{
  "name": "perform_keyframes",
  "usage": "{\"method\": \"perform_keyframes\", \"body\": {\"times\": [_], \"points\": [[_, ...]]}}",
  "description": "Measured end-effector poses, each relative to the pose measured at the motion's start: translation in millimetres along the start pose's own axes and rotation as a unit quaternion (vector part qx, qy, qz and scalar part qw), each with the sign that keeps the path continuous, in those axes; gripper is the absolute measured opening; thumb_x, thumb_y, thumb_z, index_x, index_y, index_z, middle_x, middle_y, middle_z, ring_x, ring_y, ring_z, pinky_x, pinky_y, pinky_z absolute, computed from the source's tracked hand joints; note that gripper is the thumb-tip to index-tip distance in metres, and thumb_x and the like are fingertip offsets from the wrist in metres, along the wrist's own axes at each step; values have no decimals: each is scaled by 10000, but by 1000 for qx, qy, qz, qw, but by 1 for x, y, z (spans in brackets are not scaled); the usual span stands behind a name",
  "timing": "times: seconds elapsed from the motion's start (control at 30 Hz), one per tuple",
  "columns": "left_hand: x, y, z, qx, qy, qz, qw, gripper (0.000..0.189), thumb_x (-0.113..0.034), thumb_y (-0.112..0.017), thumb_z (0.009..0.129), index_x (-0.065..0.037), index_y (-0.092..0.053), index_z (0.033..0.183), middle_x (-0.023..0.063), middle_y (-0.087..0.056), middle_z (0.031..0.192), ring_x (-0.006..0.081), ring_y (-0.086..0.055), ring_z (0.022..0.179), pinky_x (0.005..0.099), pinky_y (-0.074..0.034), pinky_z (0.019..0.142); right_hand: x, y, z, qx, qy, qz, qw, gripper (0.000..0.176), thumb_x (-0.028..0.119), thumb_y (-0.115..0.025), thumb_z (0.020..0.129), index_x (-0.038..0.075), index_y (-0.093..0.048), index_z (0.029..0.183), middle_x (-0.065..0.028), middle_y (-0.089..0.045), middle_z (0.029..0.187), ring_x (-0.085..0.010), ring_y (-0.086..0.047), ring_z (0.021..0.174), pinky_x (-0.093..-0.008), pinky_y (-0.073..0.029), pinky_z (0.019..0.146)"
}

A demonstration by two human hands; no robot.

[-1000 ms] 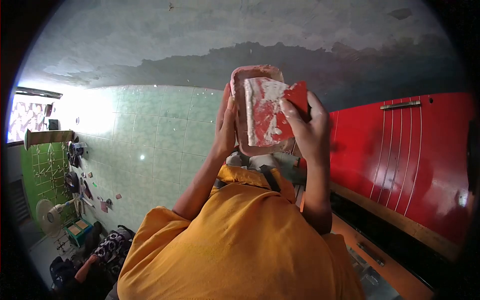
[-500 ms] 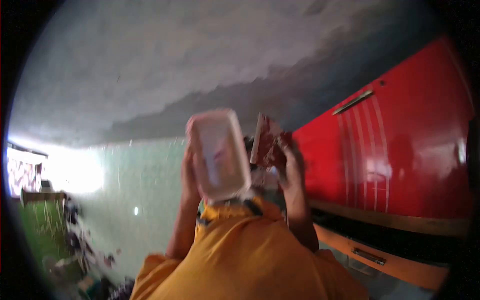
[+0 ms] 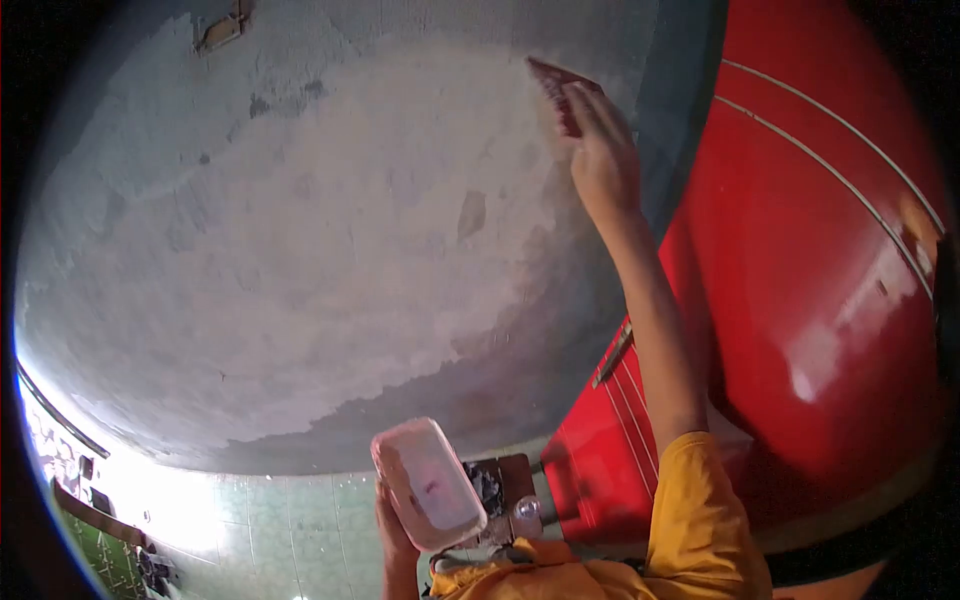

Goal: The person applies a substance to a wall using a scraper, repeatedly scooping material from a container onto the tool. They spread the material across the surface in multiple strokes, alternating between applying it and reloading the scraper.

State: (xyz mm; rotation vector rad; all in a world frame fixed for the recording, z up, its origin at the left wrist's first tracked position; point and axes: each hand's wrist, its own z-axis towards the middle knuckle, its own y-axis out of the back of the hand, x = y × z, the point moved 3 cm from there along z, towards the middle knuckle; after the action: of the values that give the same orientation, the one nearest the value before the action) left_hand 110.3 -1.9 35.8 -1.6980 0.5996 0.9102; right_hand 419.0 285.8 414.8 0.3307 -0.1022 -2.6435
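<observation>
My left hand (image 3: 392, 522) grips the side of a pale pinkish plastic container (image 3: 400, 478), tilted so that I see inside it. A whitish smear and a small pink mark show on its floor. Up on the wall, my right hand (image 3: 605, 150) is closed around a dark red putty scraper (image 3: 563, 98), whose edge lies at or very near the surface. A light grey coat (image 3: 350, 210) covers much of the grey wall (image 3: 590, 330), with darker patches and a ragged lower border.
Glossy red cabinets (image 3: 800, 300) with a metal handle (image 3: 614, 358) stand close on my right. Green tiles (image 3: 310, 520) run below the coated wall. Behind the container is a brown stand (image 3: 516, 480) with a clear glass-like item (image 3: 526, 508). Bright light enters at lower left.
My right hand has risen with the scraper from beside the container to high on the wall. The container now sits lower in view, and the view has tilted upward.
</observation>
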Motion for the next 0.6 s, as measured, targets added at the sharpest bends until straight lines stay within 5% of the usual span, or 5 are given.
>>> {"method": "perform_keyframes", "body": {"times": [0.17,0.27,0.37,0.5,0.6], "points": [[-18,-14,-7,0,13,-53,999,519,-446,-417,1088,-81,-500,1446,18,-569,1264,132,-540,1137,312,-477,950,40,-53,-73,105,8,-48,993,531,-5,-503,934,16,-528,1463,-200,-557,1475,-353,-539,1356,-431,-451,1121],[8,3,-4,-11,21,-65,998,526,-453,-423,1085,-82,-498,1451,18,-569,1277,136,-538,1166,321,-472,974,59,-40,-145,137,-12,-15,990,453,13,-536,937,28,-609,1384,-189,-654,1341,-323,-638,1231,-424,-507,1046],[23,1,-1,-11,19,-66,998,530,-456,-429,1084,-82,-497,1454,18,-567,1286,137,-538,1176,326,-470,986,44,-15,-101,102,-75,60,990,344,39,-576,935,43,-690,1260,-156,-733,1175,-331,-722,1016,-432,-563,930],[27,1,1,-20,46,-80,996,537,-460,-437,1083,-85,-488,1464,23,-562,1301,146,-542,1180,329,-471,991,18,-7,15,-4,63,-15,998,371,63,-597,929,8,-644,1293,-185,-700,1240,-333,-673,1122,-437,-533,956],[28,1,5,5,21,-55,998,540,-468,-445,1080,-93,-484,1466,22,-564,1297,156,-547,1174,330,-472,993,36,-24,-24,110,35,-53,992,417,54,-590,915,0,-618,1328,-182,-669,1311,-327,-641,1189,-440,-510,1017]]}}
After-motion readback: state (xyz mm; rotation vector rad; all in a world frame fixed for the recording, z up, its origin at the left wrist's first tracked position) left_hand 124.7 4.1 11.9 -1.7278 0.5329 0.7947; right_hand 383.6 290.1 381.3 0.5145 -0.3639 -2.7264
